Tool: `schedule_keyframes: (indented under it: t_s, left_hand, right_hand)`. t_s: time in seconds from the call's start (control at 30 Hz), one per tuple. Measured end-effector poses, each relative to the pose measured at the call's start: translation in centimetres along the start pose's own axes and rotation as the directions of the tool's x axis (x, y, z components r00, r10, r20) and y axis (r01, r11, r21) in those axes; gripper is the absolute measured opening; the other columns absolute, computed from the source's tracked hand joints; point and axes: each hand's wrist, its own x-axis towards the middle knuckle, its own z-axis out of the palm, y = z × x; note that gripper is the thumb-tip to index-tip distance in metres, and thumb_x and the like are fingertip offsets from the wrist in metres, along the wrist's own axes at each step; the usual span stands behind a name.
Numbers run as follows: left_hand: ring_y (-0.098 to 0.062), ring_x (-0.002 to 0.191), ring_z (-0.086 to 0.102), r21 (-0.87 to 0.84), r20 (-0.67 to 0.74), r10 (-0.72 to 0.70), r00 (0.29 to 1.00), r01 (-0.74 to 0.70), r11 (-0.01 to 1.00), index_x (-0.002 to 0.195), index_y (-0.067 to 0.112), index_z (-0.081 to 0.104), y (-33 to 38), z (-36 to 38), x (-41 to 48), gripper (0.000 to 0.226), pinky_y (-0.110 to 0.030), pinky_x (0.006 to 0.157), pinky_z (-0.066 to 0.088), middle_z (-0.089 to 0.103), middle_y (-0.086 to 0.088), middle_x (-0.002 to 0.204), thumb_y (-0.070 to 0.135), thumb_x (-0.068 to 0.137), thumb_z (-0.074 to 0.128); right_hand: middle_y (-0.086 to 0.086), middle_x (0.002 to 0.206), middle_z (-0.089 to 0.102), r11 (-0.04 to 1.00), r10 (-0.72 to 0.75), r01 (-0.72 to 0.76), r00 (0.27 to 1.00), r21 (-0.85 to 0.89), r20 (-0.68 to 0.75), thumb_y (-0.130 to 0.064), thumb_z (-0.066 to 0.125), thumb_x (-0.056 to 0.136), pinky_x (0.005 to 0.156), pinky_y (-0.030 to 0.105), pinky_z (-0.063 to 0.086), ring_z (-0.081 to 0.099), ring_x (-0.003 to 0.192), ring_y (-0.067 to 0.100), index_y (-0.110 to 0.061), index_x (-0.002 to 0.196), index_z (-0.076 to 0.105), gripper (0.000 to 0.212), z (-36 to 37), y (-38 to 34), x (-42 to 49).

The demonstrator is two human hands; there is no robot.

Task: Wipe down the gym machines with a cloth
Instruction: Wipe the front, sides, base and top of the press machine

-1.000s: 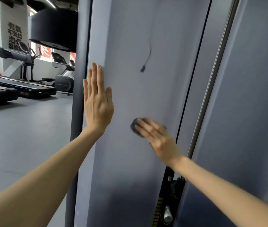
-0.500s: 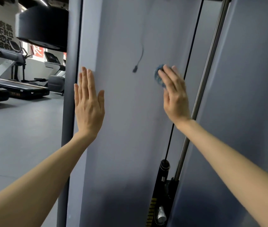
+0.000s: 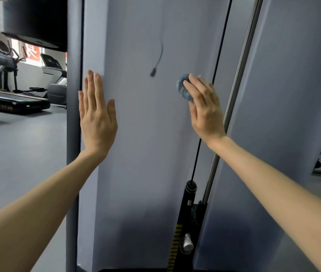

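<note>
High on the grey panel, my right hand presses the blue cloth flat, fingers straight and close together. My left hand rests flat near the panel's left edge, fingers straight too. I think I'm mid-wipe, but I can't tell clean spots from dirty. The low part, the pole and the treadmills look left to do.

Small blue wadded cloth flat against upright grey machine panel
</note>
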Motion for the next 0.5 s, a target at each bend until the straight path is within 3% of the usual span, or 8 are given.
schedule_keyframes:
  t_s: [0.07, 0.2, 0.27, 0.33, 0.4, 0.43, 0.5]
  left_hand:
    - [-0.025, 0.151, 0.011, 0.001, -0.009, 0.004, 1.0, -0.004, 1.0, 0.154, 0.0, 0.017, 0.0, 0.0, 0.0, 0.052, -0.037, 0.124, 0.007, 0.016, -0.014, 0.162, 0.023, 0.108, 0.028]
    - [-0.025, 0.151, 0.012, 0.0, -0.006, 0.015, 1.0, -0.015, 1.0, 0.154, 0.0, 0.017, -0.1, 0.0, 0.0, 0.052, -0.037, 0.124, 0.007, 0.016, -0.014, 0.162, 0.022, 0.108, 0.028]
    - [-0.025, 0.151, 0.012, 0.001, -0.008, 0.013, 1.0, -0.013, 1.0, 0.154, 0.0, 0.017, -0.1, 0.0, 0.0, 0.052, -0.037, 0.124, 0.007, 0.016, -0.014, 0.162, 0.022, 0.108, 0.028]
    - [-0.025, 0.151, 0.012, -0.001, -0.01, 0.011, 1.0, -0.011, 1.0, 0.154, 0.0, 0.018, -0.1, 0.0, 0.0, 0.052, -0.038, 0.124, 0.007, 0.016, -0.014, 0.162, 0.023, 0.108, 0.028]
    - [-0.025, 0.151, 0.013, -0.006, -0.011, 0.012, 1.0, -0.012, 1.0, 0.154, 0.0, 0.018, -0.1, -0.1, 0.0, 0.052, -0.038, 0.124, 0.008, 0.017, -0.014, 0.162, 0.022, 0.108, 0.028]
    - [-0.025, 0.151, 0.013, -0.01, -0.011, 0.013, 1.0, -0.013, 1.0, 0.154, 0.0, 0.018, -0.1, -0.1, 0.0, 0.052, -0.038, 0.124, 0.008, 0.017, -0.014, 0.162, 0.022, 0.108, 0.028]
    - [-0.025, 0.15, 0.014, -0.015, -0.015, 0.014, 1.0, -0.014, 1.0, 0.154, 0.0, 0.019, -0.1, -0.1, -0.1, 0.052, -0.038, 0.124, 0.009, 0.018, -0.014, 0.162, 0.022, 0.107, 0.028]
  right_hand:
    - [0.013, 0.145, 0.048, 0.996, 0.059, -0.058, 0.998, 0.07, -0.007, -0.004, 0.045, 0.097, 0.116, 0.05, 0.027, 0.036, 0.139, 0.029, -0.005, 0.138, 0.051, 0.041, 0.9, -2.5, -2.1]
    - [0.005, 0.147, 0.047, 0.972, -0.218, 0.192, 0.951, 0.131, 0.219, -0.009, 0.034, 0.098, 0.118, 0.037, 0.02, 0.037, 0.139, 0.025, -0.015, 0.141, 0.049, 0.046, 2.0, -6.3, -10.2]
    - [0.002, 0.147, 0.047, 0.89, -0.455, 0.408, 0.83, 0.203, 0.323, -0.002, 0.031, 0.097, 0.118, 0.037, 0.023, 0.038, 0.14, 0.023, -0.017, 0.14, 0.05, 0.05, 2.2, -7.4, -15.0]
    - [-0.001, 0.147, 0.049, 0.715, -0.697, 0.638, 0.612, 0.286, 0.375, -0.003, 0.038, 0.099, 0.119, 0.036, 0.023, 0.038, 0.14, 0.019, -0.018, 0.137, 0.055, 0.044, 2.6, -8.0, -19.6]
    - [-0.004, 0.144, 0.051, 0.544, -0.825, 0.757, 0.406, 0.362, 0.393, -0.008, 0.05, 0.098, 0.119, 0.037, 0.025, 0.041, 0.138, 0.017, -0.02, 0.131, 0.061, 0.036, 2.8, -8.3, -22.3]
    - [-0.005, 0.144, 0.052, 0.488, -0.854, 0.787, 0.342, 0.377, 0.392, -0.009, 0.054, 0.097, 0.118, 0.037, 0.026, 0.042, 0.137, 0.016, -0.021, 0.129, 0.063, 0.035, 2.9, -8.2, -22.5]
    - [-0.005, 0.143, 0.052, 0.452, -0.874, 0.815, 0.325, 0.362, 0.36, -0.009, 0.05, 0.099, 0.117, 0.039, 0.028, 0.044, 0.136, 0.015, -0.022, 0.129, 0.063, 0.035, 3.1, -7.5, -20.2]
